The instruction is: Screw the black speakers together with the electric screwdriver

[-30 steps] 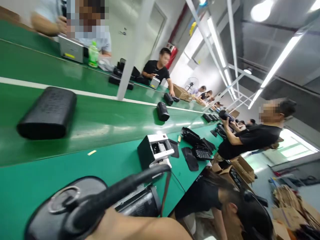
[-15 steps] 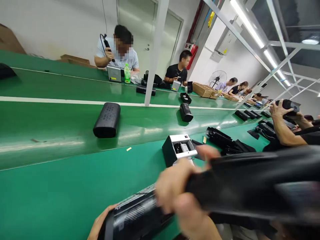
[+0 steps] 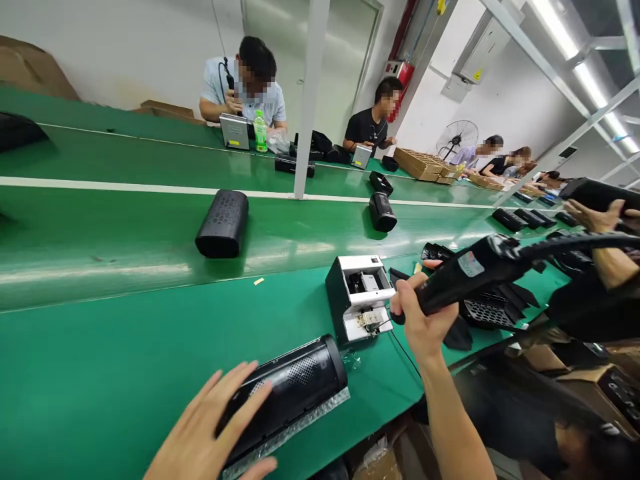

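My left hand [image 3: 213, 427] lies with spread fingers on a black cylindrical housing [image 3: 293, 377] that has perforated grille patches, resting on bubble wrap [image 3: 320, 408] on the bench. In my right hand [image 3: 425, 320] is a black electric screwdriver [image 3: 463, 270], its thick cable running off to the right. The screwdriver's bit end points left at the front of a black-and-white screw feeder [image 3: 361, 297]. That feeder has an open top compartment and a small metal outlet at its front.
A black housing [image 3: 223, 223] and a smaller one [image 3: 383, 212] sit on the green conveyor [image 3: 125, 233]. A white post [image 3: 306, 100] rises beyond. Black parts [image 3: 493, 307] lie right of the feeder, near a co-worker's hands [image 3: 600, 217]. Other people sit across the line.
My right hand has moved the screwdriver up and right, away from the housing to the screw feeder. My left hand now shows spread over the housing, and the camera view has shifted.
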Demonstrator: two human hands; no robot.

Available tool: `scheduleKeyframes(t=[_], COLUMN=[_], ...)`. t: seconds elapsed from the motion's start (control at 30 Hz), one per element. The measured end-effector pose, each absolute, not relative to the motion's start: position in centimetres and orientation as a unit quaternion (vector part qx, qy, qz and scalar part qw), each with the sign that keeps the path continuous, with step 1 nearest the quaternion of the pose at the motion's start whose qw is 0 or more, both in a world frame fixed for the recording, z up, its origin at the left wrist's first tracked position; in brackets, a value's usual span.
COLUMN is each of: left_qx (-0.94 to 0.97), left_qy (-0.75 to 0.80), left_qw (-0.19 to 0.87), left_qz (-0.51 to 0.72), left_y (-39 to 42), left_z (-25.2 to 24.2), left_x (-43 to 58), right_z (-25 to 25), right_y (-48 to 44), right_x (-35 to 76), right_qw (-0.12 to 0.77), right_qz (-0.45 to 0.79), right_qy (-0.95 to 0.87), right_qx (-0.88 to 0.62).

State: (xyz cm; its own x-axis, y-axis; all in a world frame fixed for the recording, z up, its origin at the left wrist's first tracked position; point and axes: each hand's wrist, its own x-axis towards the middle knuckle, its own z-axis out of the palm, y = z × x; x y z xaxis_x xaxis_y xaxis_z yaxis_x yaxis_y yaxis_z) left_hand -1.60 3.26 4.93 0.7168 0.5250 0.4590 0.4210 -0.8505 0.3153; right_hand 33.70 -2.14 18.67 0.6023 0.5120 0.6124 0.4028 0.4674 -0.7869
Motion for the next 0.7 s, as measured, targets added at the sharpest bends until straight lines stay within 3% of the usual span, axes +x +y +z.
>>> scheduleKeyframes(t=[0.33,0.7], left_qx=[0.964,0.958], left_qy=[0.203,0.201], left_qw=[0.141,0.162], left_qz=[0.1,0.126], left_y=[4.1,3.7], left_z=[6.9,6.9], left_x=[6.0,5.8], right_z=[22.0,21.7], right_y=[-9.2,-8.8], right_x=[28.6,26.3], right_qw=[0.762,0.735], right_qz=[0.12,0.132], right_qy=[-0.433,-0.491], right_qx=[-0.466,-0.448])
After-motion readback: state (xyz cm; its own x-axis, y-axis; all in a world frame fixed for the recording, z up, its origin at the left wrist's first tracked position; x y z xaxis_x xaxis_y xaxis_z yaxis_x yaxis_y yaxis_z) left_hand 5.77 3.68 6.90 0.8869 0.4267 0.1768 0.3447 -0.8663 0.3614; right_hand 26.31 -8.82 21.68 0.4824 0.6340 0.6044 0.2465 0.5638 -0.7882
